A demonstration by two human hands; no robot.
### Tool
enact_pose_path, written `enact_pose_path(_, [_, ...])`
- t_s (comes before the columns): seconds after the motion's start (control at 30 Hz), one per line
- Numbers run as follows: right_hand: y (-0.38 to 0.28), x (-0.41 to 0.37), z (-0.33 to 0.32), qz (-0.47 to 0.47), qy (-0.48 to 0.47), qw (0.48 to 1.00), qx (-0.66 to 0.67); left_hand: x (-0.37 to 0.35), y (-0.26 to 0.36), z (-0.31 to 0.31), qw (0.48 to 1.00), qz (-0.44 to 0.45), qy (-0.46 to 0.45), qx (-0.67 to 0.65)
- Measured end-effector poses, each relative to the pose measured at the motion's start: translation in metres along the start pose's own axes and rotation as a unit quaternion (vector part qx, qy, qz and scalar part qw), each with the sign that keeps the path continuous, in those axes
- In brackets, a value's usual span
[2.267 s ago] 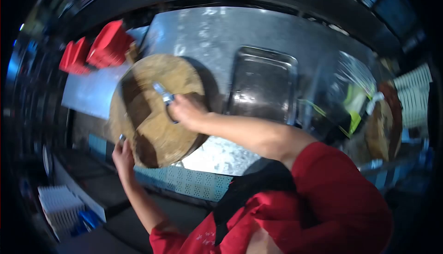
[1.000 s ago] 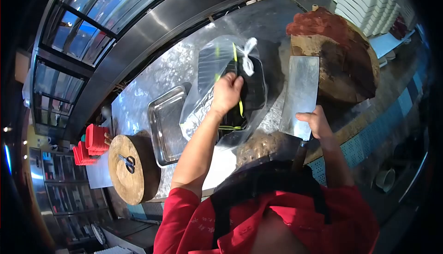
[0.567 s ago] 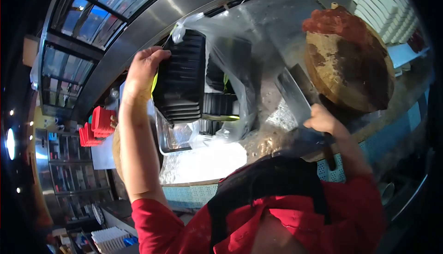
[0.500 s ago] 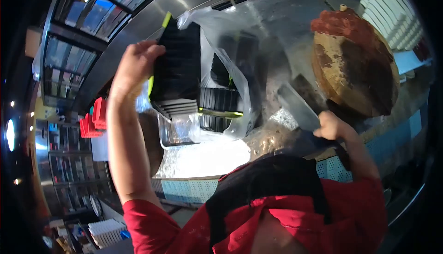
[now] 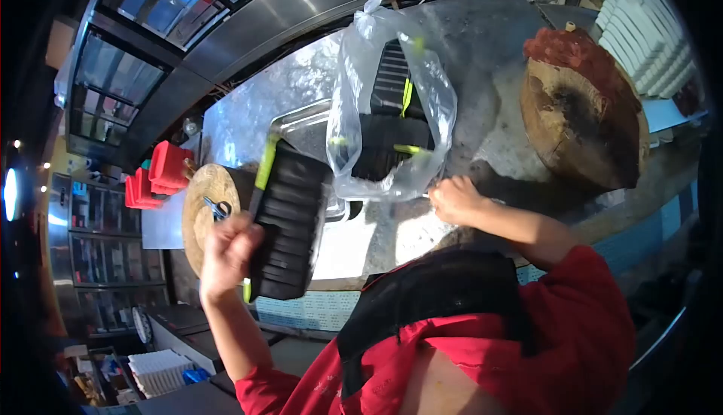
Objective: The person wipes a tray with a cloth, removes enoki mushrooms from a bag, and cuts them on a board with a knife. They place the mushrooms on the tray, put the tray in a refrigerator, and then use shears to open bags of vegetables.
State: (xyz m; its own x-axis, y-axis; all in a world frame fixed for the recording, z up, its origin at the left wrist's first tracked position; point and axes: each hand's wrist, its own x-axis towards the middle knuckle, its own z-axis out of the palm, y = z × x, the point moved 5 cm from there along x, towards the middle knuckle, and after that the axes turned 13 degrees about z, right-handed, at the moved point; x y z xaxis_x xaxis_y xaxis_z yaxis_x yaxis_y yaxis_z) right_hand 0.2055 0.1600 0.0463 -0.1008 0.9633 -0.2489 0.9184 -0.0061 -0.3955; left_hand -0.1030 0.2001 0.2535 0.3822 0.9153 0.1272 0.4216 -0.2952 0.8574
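Note:
My left hand (image 5: 232, 253) is closed on the edge of black ribbed trays (image 5: 290, 223) with yellow-green edges, held tilted above the counter's front. More black trays (image 5: 395, 144) with the same bright edges lie in a clear plastic bag (image 5: 444, 125) on the counter. Close to the bag's lower right corner is my right hand (image 5: 457, 200), its fingers closed. What it grips is hidden; only a thin pale edge shows at the fingertips. Behind the held trays stands a shallow metal pan (image 5: 301, 125), partly covered.
A thick round wooden block (image 5: 561, 117) with reddish minced meat (image 5: 561, 46) on it stands at the right. At the left are another round board (image 5: 199, 227), blue-handled scissors (image 5: 218, 208) and red containers (image 5: 167, 166). White stacked trays (image 5: 644, 27) stand at the far right.
My left hand has drawn the black trays away from the bag, down toward me. My right hand has moved left to the bag; the flat grey blade-like thing at it no longer shows.

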Motion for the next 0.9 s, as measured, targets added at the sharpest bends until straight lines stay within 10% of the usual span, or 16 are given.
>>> enact_pose_path(0.17, [0.019,0.027,-0.024,0.054,0.058,0.997,-0.017,-0.022,-0.047,0.083,0.987,-0.001,-0.148,0.069])
enact_pose_path(0.5, [0.063,-0.088,-0.066,0.119,0.157,0.976,0.093,-0.024,-0.074,0.232,0.977,0.138,-0.060,0.151])
enact_pose_path(0.6, [0.065,-0.165,-0.096,0.327,0.180,0.893,0.249,-0.010,-0.068,0.284,0.966,0.174,-0.118,0.153])
enact_pose_path(0.73, [0.044,-0.217,-0.144,0.250,0.336,0.715,0.559,0.006,-0.067,0.323,0.946,0.155,-0.210,0.192])
enact_pose_path(0.8, [0.053,-0.238,-0.123,0.237,0.351,0.555,0.716,0.027,-0.063,0.294,0.980,0.164,-0.056,0.099])
enact_pose_path(0.87, [0.056,-0.237,-0.070,0.160,0.215,0.558,0.786,0.052,-0.079,0.249,0.992,0.066,0.086,0.060])
enact_pose_path(0.9, [0.041,-0.233,-0.046,0.060,0.091,0.671,0.733,0.066,-0.103,0.234,0.983,0.042,0.163,0.074])
